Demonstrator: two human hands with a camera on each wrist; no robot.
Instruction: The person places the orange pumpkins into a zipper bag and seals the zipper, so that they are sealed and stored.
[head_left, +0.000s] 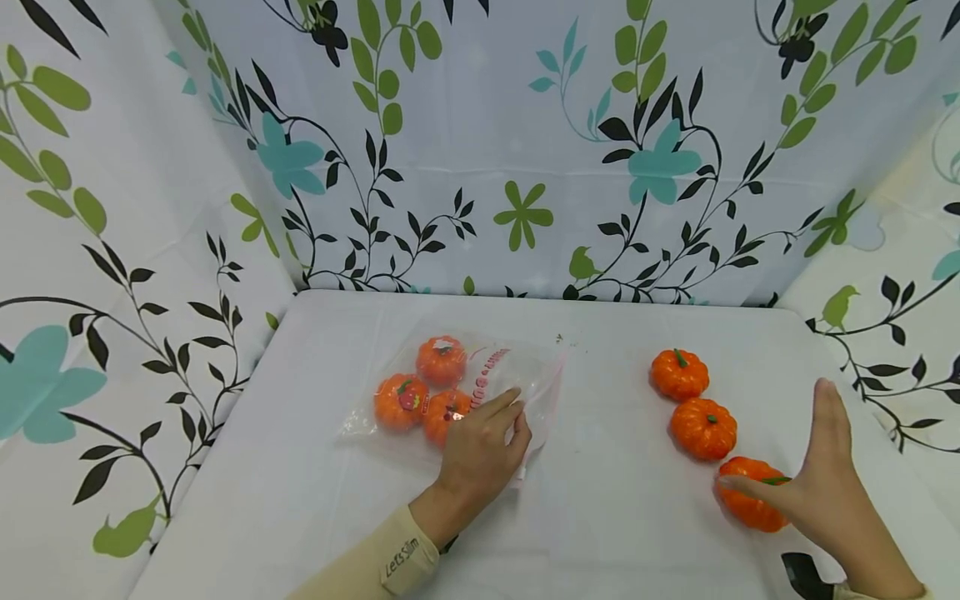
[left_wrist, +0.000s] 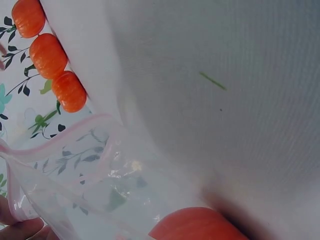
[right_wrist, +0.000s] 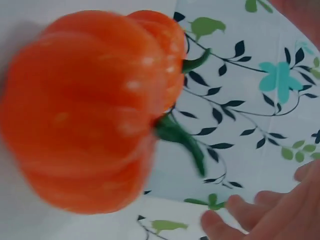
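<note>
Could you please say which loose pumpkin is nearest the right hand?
The front pumpkin of the row: the right hand partly covers it in the head view, while the middle pumpkin and back pumpkin lie farther away.

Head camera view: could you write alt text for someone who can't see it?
A person's left grip holds a clear bag with three orange pumpkins inside; the right grip, spread wide, is by a row of three loose pumpkins on a white table.
</note>
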